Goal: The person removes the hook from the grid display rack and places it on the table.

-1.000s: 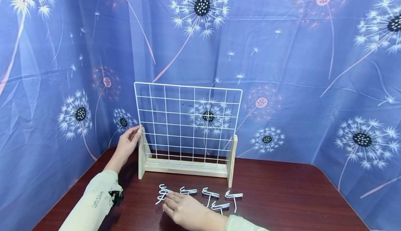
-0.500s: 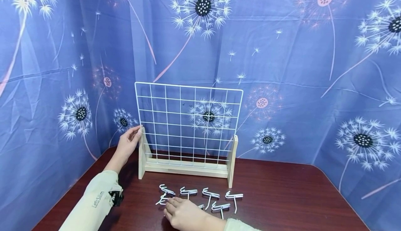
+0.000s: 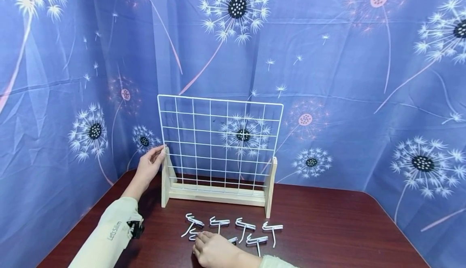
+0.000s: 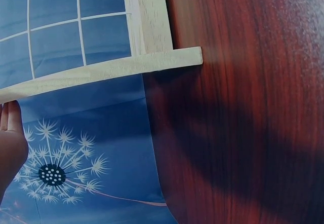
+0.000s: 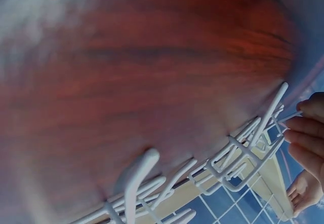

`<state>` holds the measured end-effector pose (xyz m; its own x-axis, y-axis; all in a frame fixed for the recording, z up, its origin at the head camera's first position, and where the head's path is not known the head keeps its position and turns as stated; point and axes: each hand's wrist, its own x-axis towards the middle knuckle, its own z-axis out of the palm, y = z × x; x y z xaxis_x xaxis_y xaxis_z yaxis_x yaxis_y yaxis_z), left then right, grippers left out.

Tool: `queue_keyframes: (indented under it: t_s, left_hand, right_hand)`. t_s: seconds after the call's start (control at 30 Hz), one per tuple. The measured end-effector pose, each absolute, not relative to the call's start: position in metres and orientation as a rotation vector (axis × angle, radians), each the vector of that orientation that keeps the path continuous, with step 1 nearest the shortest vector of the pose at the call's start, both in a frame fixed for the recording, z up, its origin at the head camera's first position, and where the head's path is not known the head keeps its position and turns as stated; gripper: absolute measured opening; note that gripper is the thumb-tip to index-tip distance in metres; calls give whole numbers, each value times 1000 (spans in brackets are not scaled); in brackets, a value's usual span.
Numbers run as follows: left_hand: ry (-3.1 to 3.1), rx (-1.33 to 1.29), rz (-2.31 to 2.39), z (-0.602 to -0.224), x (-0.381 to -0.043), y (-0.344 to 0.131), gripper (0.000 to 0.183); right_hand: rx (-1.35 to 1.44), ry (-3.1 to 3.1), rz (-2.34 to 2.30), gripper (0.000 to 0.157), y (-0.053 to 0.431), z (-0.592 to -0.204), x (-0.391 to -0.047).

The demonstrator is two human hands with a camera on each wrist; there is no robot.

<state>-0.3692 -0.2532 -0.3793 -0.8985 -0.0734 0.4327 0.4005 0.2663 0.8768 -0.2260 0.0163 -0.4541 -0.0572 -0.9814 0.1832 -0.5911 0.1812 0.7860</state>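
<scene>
In the head view a white wire grid (image 3: pixel 220 138) stands upright in a pale wooden stand (image 3: pixel 218 195). My left hand (image 3: pixel 147 167) holds the top of the stand's left upright (image 3: pixel 165 179); its fingertips also meet that wood in the left wrist view. Low on the table, my right hand (image 3: pixel 218 250) pinches a white wire hook (image 3: pixel 193 235), most of which its fingers hide. Beside and behind it lie several similar hooks, among them one at the back left (image 3: pixel 194 220) and one at the right (image 3: pixel 272 227). The right wrist view shows fingers (image 5: pixel 309 133) at a hook's end.
The dark red-brown table (image 3: pixel 320 219) ends at a blue dandelion-print curtain (image 3: pixel 327 78) behind and on both sides. A black device (image 3: pixel 136 229) sits at the left sleeve. Hooks lie in two rough rows in front of the stand.
My right hand has shifted slightly right and toward me with the front-left hook, which now lies apart from the back-left one. My left hand has stayed on the upright.
</scene>
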Motion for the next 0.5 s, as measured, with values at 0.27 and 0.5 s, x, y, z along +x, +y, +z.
queue_keyframes:
  t_s: [0.27,0.5]
  left_hand:
    - [-2154,-304,-1684,-360,-349,-244,42]
    - [-2171,-292,-1670,-370,-358,-249,44]
  right_hand:
    - [1488,-1721,-703,22,16,-459,-227]
    - [1506,-1709,-728,27,17,-460,-224]
